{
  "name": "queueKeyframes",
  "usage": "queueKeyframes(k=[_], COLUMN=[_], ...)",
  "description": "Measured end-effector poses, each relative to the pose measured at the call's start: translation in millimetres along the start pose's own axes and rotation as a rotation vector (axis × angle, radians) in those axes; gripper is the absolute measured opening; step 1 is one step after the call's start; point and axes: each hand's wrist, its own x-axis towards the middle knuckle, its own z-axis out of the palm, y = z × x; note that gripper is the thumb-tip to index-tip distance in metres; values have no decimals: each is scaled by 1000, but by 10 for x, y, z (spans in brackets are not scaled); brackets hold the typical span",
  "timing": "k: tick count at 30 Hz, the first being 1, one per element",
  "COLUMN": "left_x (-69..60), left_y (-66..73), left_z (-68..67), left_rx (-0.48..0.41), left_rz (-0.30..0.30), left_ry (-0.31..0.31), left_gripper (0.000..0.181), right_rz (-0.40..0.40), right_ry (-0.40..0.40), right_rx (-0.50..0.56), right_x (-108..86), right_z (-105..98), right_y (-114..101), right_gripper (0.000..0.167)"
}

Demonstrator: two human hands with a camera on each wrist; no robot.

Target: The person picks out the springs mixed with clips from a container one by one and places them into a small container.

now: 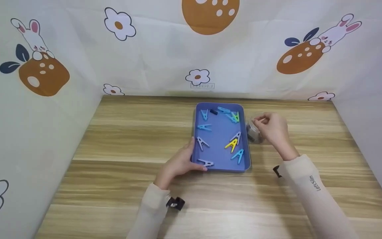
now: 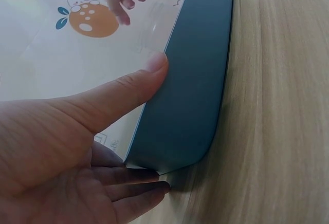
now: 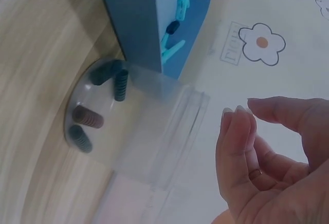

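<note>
A blue tray [image 1: 217,166] lies on the table, holding several plastic clothespins and a small black piece [image 1: 213,112]. My left hand [image 1: 179,162] rests against its near left corner, thumb along the front wall and fingers along the left side. Beside the tray's right wall stands a clear plastic jar [image 1: 255,135]. Several small ribbed dark cylinders [image 3: 88,116] lie at its bottom. Just above the jar's mouth is my right hand [image 1: 275,129]. In the right wrist view its thumb and fingertips are close together, with nothing visible between them.
Among the clothespins are a yellow one [image 1: 232,144], a green one [image 1: 236,116], blue ones such as this clothespin [image 1: 238,155], and pale lilac ones. The wood-grain table [image 1: 128,149] is bounded by a printed cloth [image 1: 151,63] at the back and sides.
</note>
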Motion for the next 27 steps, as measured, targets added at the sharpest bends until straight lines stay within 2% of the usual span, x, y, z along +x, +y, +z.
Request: queueKeyframes(k=[14, 22, 27], left_x=[17, 23, 27], left_y=[-17, -13, -10], left_z=[9, 4, 4], left_rx=[-2, 0, 0], left_rz=[19, 14, 16], left_ry=[1, -6, -7], left_gripper=[122, 123, 124], right_rz=[-51, -22, -16], right_ry=[-69, -151, -190], right_rx=[10, 7, 48], right_x=[133, 237, 329], right_z=[117, 191, 283], right_y=[-246, -353, -383], right_gripper=[24, 25, 25])
